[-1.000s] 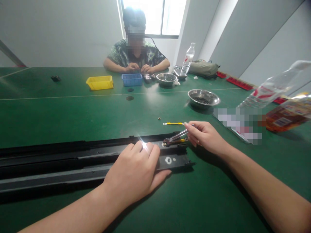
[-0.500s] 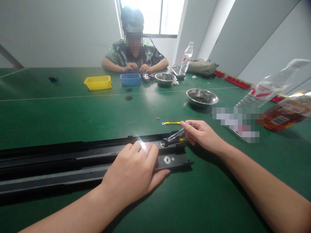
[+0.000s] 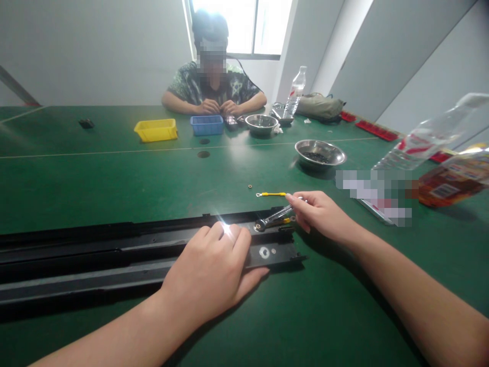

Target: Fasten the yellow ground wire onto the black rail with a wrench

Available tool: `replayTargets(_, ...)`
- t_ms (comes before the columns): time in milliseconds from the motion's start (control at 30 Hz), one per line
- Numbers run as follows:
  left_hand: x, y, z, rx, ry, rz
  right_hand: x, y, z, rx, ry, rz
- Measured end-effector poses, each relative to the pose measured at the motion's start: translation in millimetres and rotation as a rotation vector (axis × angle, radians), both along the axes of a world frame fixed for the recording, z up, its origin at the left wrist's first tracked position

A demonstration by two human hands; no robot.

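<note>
My left hand (image 3: 214, 265) is closed over the long black metal rails (image 3: 137, 246), its thumb along the near side and the fingers bent across the top. In my right hand (image 3: 319, 214) is a shiny wrench (image 3: 278, 216), pinched by its handle. The ring end of the wrench sits around a fastener near the right end of the far rail. A yellow wire with a ring terminal (image 3: 273, 194) lies on the table just beyond the right fingers. Another yellow-sleeved terminal (image 3: 287, 220) shows beside the wrench, partly hidden.
A small nut or washer (image 3: 250, 186) lies beyond the rails. Farther off stand a metal bowl (image 3: 320, 153) with small dark parts, a yellow bin (image 3: 156, 130) and a blue bin (image 3: 207, 125). Bottles (image 3: 431, 135) stand at right. A co-worker (image 3: 214, 92) sits opposite.
The view has shifted very slightly. My left hand stays on the rails and the wrench stays on the fastener, with no clear turn. The co-worker's hands have moved a little.
</note>
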State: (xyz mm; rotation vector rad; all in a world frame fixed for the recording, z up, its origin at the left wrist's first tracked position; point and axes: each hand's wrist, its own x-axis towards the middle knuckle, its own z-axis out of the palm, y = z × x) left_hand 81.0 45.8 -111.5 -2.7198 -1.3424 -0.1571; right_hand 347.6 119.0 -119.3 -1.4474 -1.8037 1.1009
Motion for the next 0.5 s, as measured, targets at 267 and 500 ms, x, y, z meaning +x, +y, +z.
replayTargets(267, -2, -1, -1.2, 0.000, -0.011, -0.004, 16, -8, 22.2, -0.274, -0.170, 0.232)
replayTargets(500, -2, -1, 0.4, 0.010, -0.018, -0.008, 21, -11, 29.5, -0.374, -0.185, 0.328)
